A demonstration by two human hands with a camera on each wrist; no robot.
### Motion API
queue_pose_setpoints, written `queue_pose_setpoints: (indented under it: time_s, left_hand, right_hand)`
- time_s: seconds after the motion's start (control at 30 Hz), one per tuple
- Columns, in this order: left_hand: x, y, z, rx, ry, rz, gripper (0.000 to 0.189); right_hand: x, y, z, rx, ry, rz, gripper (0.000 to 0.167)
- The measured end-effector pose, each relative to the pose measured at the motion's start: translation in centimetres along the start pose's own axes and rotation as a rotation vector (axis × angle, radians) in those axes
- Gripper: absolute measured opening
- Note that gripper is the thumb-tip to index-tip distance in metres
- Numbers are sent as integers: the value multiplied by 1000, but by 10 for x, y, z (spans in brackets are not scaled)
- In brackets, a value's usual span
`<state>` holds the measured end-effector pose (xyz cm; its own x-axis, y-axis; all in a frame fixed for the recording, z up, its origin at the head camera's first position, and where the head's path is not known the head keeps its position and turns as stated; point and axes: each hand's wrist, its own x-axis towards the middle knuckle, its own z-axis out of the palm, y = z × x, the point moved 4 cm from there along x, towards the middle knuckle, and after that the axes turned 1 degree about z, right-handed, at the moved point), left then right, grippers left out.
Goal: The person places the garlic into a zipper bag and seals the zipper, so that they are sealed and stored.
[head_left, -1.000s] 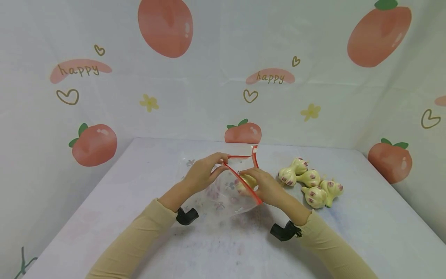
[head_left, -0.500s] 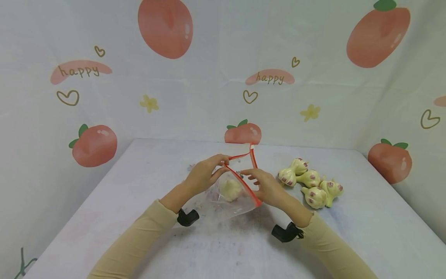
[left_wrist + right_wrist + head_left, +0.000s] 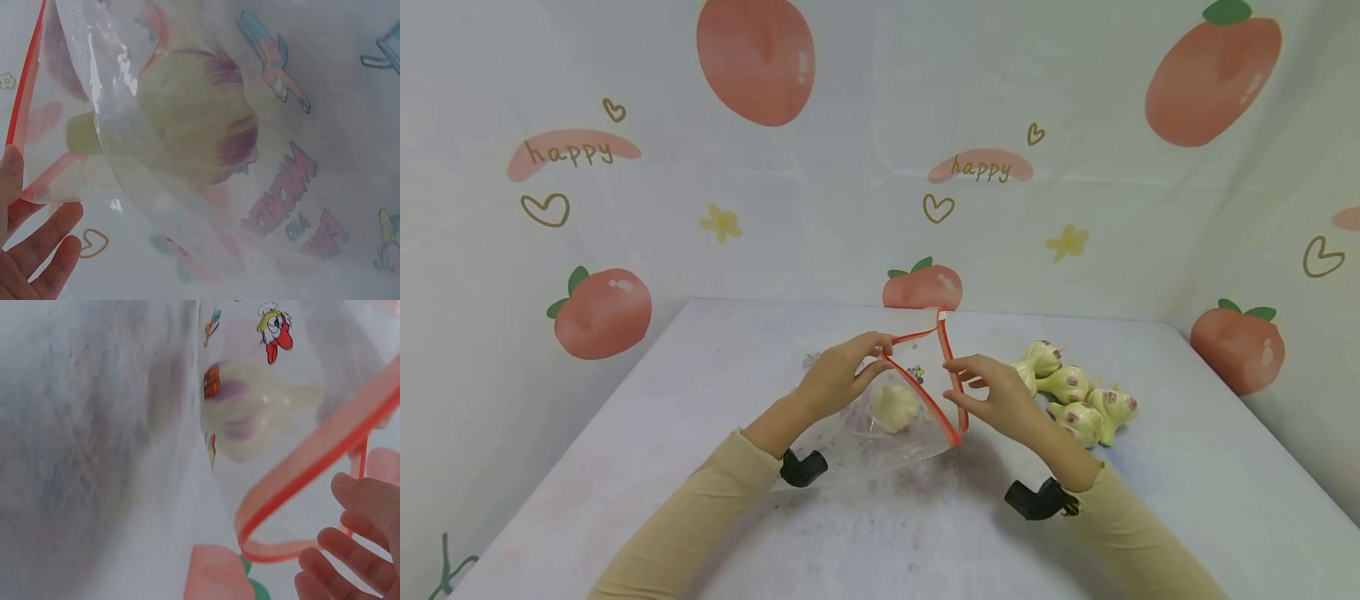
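Head view: the left hand (image 3: pixel 838 375) pinches the red rim (image 3: pixel 940 414) of a clear printed bag (image 3: pixel 917 439), midway between the left and right edges of the bench (image 3: pixel 880 533). One garlic bulb (image 3: pixel 895 408) lies inside the bag, stem toward the rim. The right hand (image 3: pixel 1000 396) holds nothing, thumb and fingers parted, beside the rim; contact cannot be determined. Other garlic bulbs (image 3: pixel 1065 384) rest clustered toward the bench's far right corner.

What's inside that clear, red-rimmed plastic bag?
At least one cream, purple-streaked garlic bulb shows through. In the head view, the left hand covers part of the bag; whatever lies behind it there can't be seen.
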<state>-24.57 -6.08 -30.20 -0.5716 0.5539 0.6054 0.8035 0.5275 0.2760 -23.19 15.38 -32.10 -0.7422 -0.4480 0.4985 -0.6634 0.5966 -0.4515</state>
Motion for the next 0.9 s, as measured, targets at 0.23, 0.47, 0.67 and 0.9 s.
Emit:
queue_pose_setpoints:
  time_s: [0.23,0.47,0.67,0.9]
  left_hand:
    - [-1,0,0,-1,4,5,19]
    - [-2,-2,1,7,4,-1,20]
    - [-2,-3,1,4,1,0,19]
    - [-2,-3,1,-13,2,11,20]
  right_hand:
    - [-7,7,-11,-7,23,47,37]
    - [-13,17,-23,1,17,111,36]
    - [-20,28,-36,9,20,161,38]
    - [-29,42,-54,-30,27,240,39]
